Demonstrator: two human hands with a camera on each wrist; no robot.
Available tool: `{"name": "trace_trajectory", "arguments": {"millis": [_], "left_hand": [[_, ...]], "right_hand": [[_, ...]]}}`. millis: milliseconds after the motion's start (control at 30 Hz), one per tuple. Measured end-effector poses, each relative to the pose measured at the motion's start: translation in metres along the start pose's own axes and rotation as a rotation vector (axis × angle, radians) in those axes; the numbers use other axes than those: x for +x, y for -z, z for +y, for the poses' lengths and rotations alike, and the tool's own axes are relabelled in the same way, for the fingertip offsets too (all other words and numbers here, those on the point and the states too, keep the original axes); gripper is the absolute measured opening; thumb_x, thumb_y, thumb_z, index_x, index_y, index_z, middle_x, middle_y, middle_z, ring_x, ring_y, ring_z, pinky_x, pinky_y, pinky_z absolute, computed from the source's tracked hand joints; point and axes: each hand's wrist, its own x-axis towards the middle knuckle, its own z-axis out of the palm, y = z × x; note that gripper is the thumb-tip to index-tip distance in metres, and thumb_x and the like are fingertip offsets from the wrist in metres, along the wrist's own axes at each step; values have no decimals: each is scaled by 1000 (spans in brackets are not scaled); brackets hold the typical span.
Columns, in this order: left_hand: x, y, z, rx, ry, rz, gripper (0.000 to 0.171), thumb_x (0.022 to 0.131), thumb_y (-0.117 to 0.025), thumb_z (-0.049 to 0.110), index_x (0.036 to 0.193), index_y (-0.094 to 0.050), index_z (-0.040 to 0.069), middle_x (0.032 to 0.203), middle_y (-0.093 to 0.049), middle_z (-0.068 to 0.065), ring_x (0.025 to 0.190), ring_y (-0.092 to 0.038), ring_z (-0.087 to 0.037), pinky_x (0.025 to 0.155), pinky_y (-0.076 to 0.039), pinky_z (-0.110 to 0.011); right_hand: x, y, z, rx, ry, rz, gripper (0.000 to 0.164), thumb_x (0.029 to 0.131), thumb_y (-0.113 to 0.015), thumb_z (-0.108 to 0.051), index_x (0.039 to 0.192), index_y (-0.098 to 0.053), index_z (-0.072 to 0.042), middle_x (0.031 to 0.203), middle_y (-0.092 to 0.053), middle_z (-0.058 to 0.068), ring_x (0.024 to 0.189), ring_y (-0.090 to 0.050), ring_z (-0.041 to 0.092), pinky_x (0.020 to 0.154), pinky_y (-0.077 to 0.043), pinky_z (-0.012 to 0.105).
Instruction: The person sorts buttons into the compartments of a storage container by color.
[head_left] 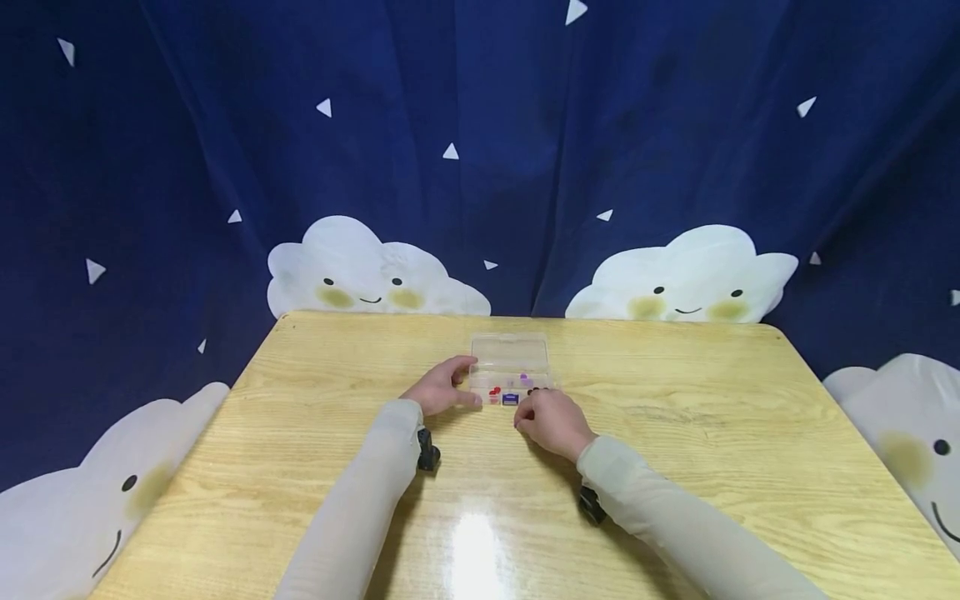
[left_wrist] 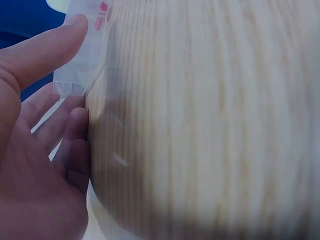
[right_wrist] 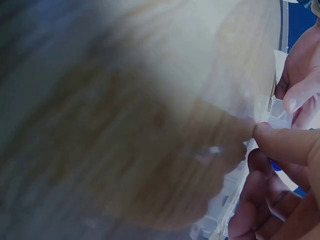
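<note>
A clear plastic box (head_left: 482,375) with compartments lies on the table, its transparent lid (head_left: 510,350) tipped back. Inside are small red pieces (head_left: 494,392), a dark blue piece (head_left: 511,399) and purple pieces (head_left: 525,380). My left hand (head_left: 442,387) holds the box's left end, thumb at the front corner and index finger near the back. In the left wrist view that thumb (left_wrist: 65,42) lies across the box. At the box's front right, my right hand (head_left: 557,419) pinches a tiny purplish piece (head_left: 516,425) between thumb and index finger; the fingertips mostly hide it.
The box rests on a light wooden table (head_left: 337,358), towards its far edge. Behind hangs a dark blue curtain (head_left: 510,208) with white clouds and triangles. Dark wrist-worn cameras (head_left: 428,450) sit under both sleeves.
</note>
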Motion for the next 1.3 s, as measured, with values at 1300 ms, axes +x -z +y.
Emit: {"name": "trace_trajectory", "arguments": {"millis": [1300], "left_hand": [[1,-1,-3,2,-2,0,76,84,-80,20,151,-43,23,142,-52,-3,121,-48,-23,101,-43,-42]], "right_hand": [[8,28,21,91,103,175,5,87,-74,-12,88,-79,-13,86,-71,-1,77,-63,12,73,-54,32]]}}
